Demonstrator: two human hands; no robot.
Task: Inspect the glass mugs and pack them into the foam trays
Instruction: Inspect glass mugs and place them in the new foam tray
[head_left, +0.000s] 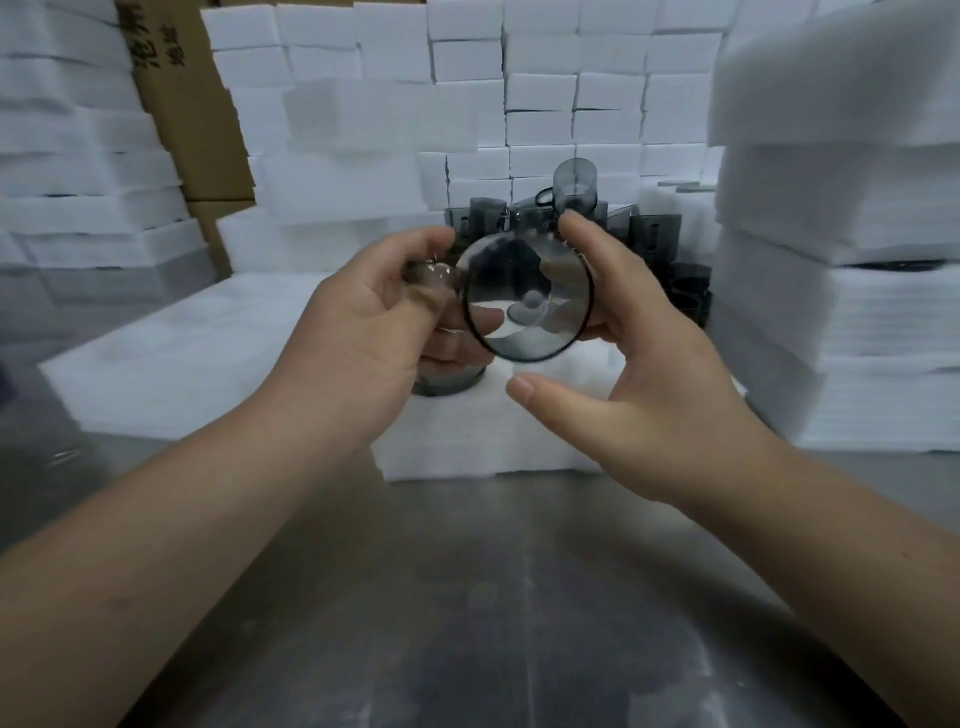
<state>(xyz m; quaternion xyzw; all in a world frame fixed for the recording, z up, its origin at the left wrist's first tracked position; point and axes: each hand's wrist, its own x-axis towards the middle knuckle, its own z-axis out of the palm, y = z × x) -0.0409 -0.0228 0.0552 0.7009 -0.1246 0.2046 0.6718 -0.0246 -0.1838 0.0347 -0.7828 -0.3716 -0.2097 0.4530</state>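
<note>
A smoky glass mug (527, 296), round mouth to camera, is held above a white foam tray (467, 441) on a metal surface (467, 597), left hand (363, 332) gripping its handle, right hand (660, 374) cupping its side.

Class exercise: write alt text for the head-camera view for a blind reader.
A smoky grey glass mug, end-on to the camera, is held over a white foam tray: left hand pinches its handle, right hand cups its side.
</note>
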